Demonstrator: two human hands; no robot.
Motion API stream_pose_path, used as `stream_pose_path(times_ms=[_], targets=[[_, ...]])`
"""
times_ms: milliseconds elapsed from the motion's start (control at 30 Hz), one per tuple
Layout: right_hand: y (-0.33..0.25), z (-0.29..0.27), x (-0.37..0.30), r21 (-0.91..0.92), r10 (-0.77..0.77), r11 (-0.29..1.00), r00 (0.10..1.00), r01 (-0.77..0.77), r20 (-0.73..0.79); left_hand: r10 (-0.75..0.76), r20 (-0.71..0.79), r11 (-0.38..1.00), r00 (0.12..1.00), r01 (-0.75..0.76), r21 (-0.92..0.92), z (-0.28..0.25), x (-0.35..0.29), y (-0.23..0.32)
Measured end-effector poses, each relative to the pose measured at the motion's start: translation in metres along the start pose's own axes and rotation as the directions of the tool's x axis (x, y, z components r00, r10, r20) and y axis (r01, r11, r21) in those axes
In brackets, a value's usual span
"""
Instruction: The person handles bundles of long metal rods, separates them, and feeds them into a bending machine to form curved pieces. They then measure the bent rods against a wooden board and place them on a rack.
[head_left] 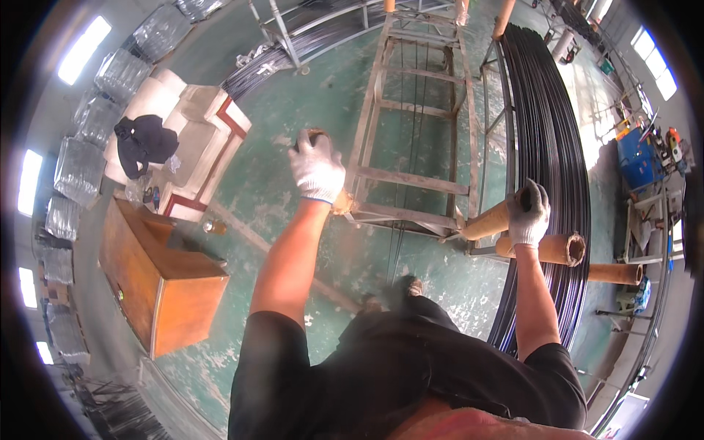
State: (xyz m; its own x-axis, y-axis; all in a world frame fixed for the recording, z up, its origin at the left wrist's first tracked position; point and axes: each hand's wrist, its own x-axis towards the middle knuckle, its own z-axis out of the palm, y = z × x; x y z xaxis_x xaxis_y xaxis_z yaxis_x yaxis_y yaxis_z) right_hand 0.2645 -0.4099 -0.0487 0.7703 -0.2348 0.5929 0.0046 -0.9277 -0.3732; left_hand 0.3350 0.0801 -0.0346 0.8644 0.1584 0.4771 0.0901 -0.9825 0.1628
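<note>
- The left hand (317, 172) is wearing a white glove, and its fingers (301, 142) are curling around the top of a brown tube (342, 203).
- That first tube is poking out below the glove, near the close left corner of a metal frame (414, 177). It may be touching the frame, but the glove is hiding too much to be sure.
- The right hand (529, 216) is wearing a glove too, and its fingers are gripping the open end of a second tube (485, 222).
- The second tube is slanting down toward the close right corner of the frame.
- A third tube (539, 250) is lying just under the right wrist, its round hole facing right.
- A fourth tube (614, 273) is sticking out farther to the right.
- Long black rods (550, 125) are lying in a big bunch on the right side.
- The frame is standing on a green floor (293, 103).
- On the left, a brown desk (192, 312) is standing near a pale sofa (202, 106), and a dark jacket (150, 143) is lying on the sofa.
</note>
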Motion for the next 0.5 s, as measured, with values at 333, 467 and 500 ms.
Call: stream_pose_path(times_ms=[333,467,500], targets=[[-0.016,0.054,0.061,-0.041,0.075,0.996,0.997,-0.076,-0.027,0.016,0.070,0.998,0.997,-0.020,0.064,0.044,0.106,0.014],[-0.004,0.080,0.103,-0.003,0.060,0.998,0.996,-0.061,-0.067,0.055,0.194,0.997,0.979,-0.044,-0.060,0.061,0.158,0.024],[-0.003,0.086,0.115,0.005,0.056,0.998,0.996,-0.056,-0.069,0.115,0.185,0.993,0.976,-0.107,-0.054,0.075,0.174,0.018]])
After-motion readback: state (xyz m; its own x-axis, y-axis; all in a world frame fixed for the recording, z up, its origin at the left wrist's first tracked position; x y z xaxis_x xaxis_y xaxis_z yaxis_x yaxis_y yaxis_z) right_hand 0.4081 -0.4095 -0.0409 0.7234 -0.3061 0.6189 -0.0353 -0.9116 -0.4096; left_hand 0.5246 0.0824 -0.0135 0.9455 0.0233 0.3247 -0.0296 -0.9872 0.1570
